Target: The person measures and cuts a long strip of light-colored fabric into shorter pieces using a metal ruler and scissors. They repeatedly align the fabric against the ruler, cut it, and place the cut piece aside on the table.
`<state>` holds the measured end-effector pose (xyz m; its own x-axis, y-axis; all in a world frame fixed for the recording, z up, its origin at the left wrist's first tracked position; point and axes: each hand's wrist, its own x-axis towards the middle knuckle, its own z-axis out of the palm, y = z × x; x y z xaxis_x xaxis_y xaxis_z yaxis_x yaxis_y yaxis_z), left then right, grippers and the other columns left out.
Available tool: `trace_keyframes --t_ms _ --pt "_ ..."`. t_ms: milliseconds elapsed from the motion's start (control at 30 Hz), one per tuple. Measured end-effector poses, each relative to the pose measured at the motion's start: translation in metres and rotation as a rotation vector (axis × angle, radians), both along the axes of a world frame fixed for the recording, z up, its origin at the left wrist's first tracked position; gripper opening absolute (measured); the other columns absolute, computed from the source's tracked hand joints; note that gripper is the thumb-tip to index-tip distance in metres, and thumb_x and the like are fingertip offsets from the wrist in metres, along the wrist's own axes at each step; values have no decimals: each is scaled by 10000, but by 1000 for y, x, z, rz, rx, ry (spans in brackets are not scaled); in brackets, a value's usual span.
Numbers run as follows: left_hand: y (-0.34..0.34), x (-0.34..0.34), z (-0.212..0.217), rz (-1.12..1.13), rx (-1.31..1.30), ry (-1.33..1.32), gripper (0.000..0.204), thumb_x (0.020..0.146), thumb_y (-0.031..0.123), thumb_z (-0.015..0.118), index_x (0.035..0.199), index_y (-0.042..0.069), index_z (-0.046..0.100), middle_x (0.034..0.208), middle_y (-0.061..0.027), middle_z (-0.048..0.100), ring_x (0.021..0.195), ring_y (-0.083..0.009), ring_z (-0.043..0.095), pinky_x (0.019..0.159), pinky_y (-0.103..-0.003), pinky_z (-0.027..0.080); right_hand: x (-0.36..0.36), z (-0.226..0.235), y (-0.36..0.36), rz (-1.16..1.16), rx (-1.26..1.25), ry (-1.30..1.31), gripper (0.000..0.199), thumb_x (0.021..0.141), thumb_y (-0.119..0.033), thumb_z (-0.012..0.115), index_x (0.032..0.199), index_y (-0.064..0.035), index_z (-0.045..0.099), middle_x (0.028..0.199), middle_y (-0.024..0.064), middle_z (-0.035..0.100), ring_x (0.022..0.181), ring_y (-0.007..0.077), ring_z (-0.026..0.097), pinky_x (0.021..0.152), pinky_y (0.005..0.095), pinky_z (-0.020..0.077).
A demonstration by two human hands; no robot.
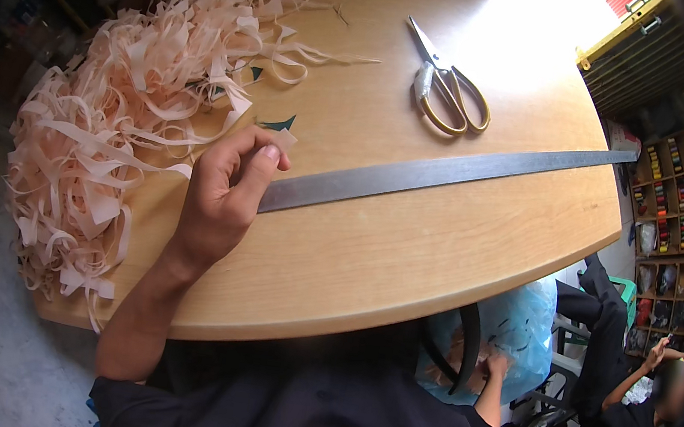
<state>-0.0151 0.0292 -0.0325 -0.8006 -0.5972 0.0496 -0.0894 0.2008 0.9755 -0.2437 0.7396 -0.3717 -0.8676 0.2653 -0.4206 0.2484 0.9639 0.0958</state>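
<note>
1. Left hand (222, 191) pinches a small pale-pink fabric piece (285, 140) over the light wood-grain worktop (440, 252).
2. Right hand (495, 368), at its four o'clock, is in a translucent blue plastic bag (528, 320); grip too obscured to tell.
3. From the left hand: pale-pink fabric strips (111, 131), ten o'clock; gold-handled scissors (442, 73), two; grey metal ruler (442, 173), between two and three.

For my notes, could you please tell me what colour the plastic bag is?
The plastic bag is translucent light blue, best seen in the head view.
</note>
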Motion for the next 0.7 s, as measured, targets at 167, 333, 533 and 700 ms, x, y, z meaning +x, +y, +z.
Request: trace_keyframes --t_ms 167,333,533,700 --pt "3 -5 -8 28 -26 87 179 1063 135 555 1039 9 679 843 62 571 670 2 395 588 -200 311 -4 33 -8 -161 128 107 480 853 -327 683 1125 67 725 1179 335 697 1147 486 672 957 523 553" --pt "6 -4 -7 16 -18 107 175 1070 133 569 1061 7 691 858 61 589 671 10 403 572 -194 304 -43 107 -68 -8 304 -89 412 812 -250 721 1136 5 742 1222 270 713 1162 463 675 988 513 553" --pt "12 -4 -2 24 -5 103 180 1068 137 583 1027 -1 691 859 58 603 681 19 425 568 -190 311 -60 253 -198 -10 374 660 312 910 -350 710 1019 -59 732 1050 208 760 964 437 737 861 551 574" --pt "11 -5 -5 -70 18 85 176 1056 133 587 990 -5 676 853 55 611 693 12 460 576 -192 339 -41 351 -322 329 -398 889 286 987 -265 678 967 17 714 869 167 754 781 311 736 743 424 574"
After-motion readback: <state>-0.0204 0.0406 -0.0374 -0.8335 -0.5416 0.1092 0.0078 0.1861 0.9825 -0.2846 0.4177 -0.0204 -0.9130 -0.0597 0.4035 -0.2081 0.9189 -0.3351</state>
